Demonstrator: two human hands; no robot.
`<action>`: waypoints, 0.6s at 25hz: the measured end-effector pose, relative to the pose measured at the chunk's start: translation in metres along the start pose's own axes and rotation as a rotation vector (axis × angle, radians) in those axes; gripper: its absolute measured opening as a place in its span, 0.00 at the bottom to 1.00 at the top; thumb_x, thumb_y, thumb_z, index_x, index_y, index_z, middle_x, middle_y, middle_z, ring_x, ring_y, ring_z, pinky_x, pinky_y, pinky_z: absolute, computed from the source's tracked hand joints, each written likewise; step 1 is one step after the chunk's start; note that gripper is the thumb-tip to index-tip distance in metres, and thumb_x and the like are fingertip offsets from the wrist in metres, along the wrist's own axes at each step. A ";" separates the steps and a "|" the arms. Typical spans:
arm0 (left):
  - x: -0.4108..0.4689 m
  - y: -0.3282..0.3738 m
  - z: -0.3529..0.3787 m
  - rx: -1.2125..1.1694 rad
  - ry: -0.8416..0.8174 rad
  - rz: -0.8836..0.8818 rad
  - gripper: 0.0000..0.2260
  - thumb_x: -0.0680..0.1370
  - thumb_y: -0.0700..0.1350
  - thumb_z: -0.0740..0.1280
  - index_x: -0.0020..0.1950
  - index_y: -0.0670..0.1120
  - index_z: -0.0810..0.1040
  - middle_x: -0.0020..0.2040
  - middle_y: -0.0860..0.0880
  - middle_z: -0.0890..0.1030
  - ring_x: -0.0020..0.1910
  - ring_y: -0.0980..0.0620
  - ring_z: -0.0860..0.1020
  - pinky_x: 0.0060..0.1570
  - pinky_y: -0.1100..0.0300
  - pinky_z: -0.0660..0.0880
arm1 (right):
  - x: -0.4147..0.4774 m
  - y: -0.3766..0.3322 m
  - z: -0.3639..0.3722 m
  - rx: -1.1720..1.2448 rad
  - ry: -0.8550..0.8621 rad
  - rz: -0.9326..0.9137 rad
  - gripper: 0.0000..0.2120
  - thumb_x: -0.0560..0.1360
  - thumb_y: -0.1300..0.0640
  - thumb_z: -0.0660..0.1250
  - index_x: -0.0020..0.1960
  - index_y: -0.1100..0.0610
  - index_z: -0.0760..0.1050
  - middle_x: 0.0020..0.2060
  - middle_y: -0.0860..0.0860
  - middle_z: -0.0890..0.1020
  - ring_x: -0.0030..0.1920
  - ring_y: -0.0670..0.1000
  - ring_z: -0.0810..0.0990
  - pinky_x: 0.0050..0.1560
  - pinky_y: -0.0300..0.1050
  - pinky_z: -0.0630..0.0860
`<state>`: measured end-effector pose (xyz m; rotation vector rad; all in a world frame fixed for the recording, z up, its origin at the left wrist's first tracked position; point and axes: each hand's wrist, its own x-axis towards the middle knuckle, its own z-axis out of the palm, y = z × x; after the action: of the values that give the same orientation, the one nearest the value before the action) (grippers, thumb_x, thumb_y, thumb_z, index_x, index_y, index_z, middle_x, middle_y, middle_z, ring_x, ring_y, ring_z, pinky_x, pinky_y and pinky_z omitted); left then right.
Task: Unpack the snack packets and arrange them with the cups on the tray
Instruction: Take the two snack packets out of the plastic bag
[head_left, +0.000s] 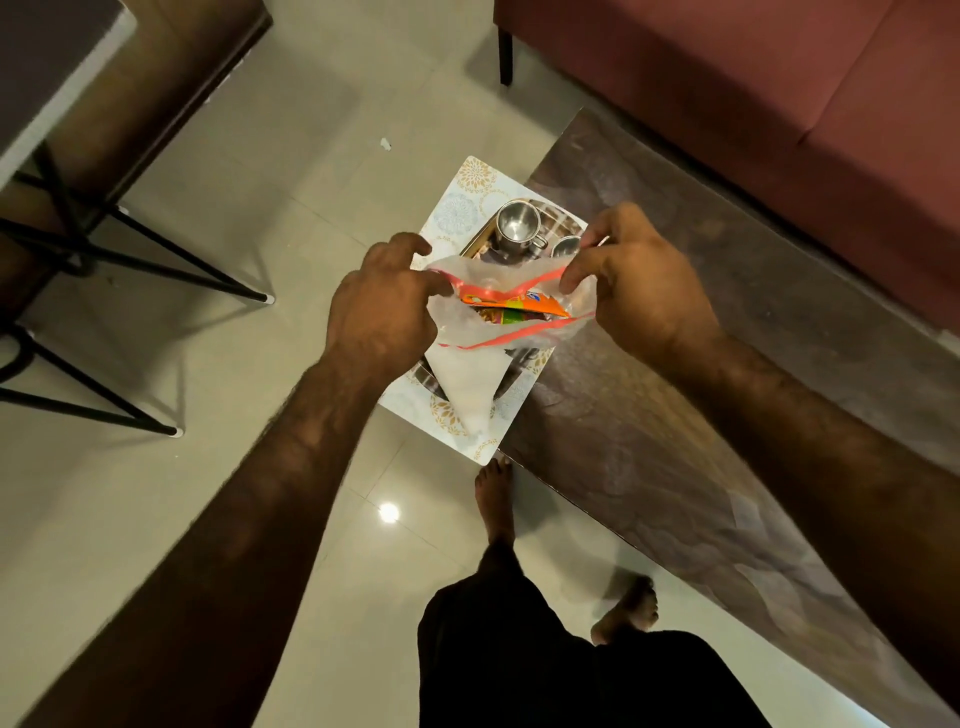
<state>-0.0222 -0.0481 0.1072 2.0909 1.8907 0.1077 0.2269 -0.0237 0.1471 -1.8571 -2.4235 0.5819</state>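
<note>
Hands (382, 306) (631, 280) spread bag (498, 322) mouth.

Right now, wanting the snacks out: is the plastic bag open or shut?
Open: both hands, left hand and right hand, spread the plastic bag mouth, orange snack packet visible inside.

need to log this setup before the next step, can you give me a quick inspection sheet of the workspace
surface: dark table, patterned mat overhanging its edge
job's things: steel tray on mat with two steel cups; clear bag with red-edged mouth, snack packets inside
clutter: small white scrap on floor
hands: left hand and right hand pull bag mouth open
cables: nothing seen
surroundings: maroon sofa, black-legged furniture, tiled floor, bare feet
</note>
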 end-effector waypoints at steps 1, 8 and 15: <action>0.000 0.003 -0.001 0.042 -0.027 -0.050 0.20 0.75 0.39 0.64 0.66 0.51 0.79 0.66 0.46 0.77 0.63 0.40 0.76 0.52 0.46 0.77 | 0.000 0.001 0.000 -0.057 -0.004 -0.009 0.20 0.76 0.69 0.72 0.63 0.51 0.85 0.67 0.52 0.75 0.65 0.55 0.79 0.49 0.47 0.79; 0.006 0.023 0.000 -0.055 -0.019 -0.281 0.25 0.77 0.55 0.69 0.73 0.51 0.71 0.66 0.48 0.79 0.60 0.40 0.80 0.55 0.46 0.76 | -0.001 0.003 0.013 -0.132 -0.167 0.127 0.46 0.74 0.54 0.77 0.85 0.47 0.55 0.77 0.54 0.66 0.66 0.60 0.80 0.53 0.60 0.86; 0.011 0.037 0.000 -0.196 -0.064 -0.033 0.34 0.74 0.41 0.71 0.78 0.49 0.62 0.76 0.49 0.67 0.61 0.40 0.79 0.53 0.46 0.78 | -0.002 -0.008 -0.001 -0.142 -0.014 0.122 0.36 0.72 0.56 0.77 0.78 0.51 0.70 0.74 0.55 0.71 0.70 0.60 0.75 0.57 0.59 0.84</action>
<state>0.0141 -0.0404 0.1160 1.9103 1.7978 0.2074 0.2206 -0.0269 0.1511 -2.0738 -2.4327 0.4406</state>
